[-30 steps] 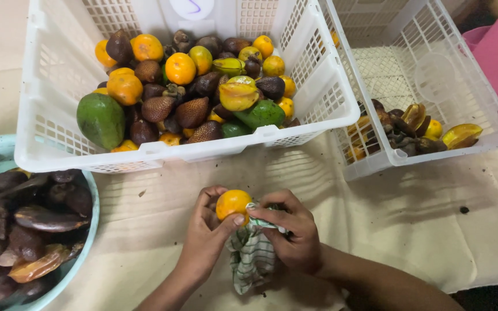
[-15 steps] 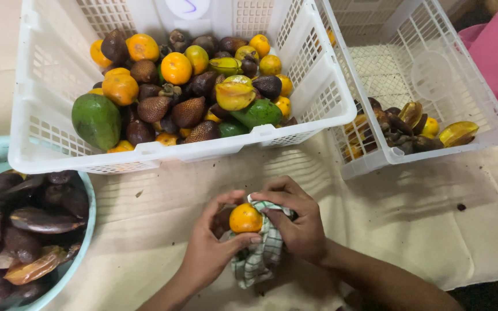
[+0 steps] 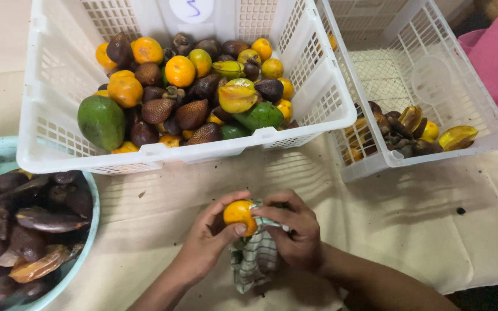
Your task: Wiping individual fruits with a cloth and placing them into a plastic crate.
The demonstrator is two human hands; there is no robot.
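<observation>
Nearest the camera, the left hand (image 3: 211,242) is pinching a small orange fruit (image 3: 239,214) between thumb and curled fingers, just above the cloth-covered tabletop (image 3: 433,230). The right hand (image 3: 296,233) is closing around a green checked cloth (image 3: 253,259), pressing it against the fruit's side. To the left, a teal bowl (image 3: 90,230) is holding dark, perhaps spoiled, fruit. Beyond, a white crate (image 3: 174,151) is carrying mixed fruit, and a second crate (image 3: 433,151) is sitting beside it.
</observation>
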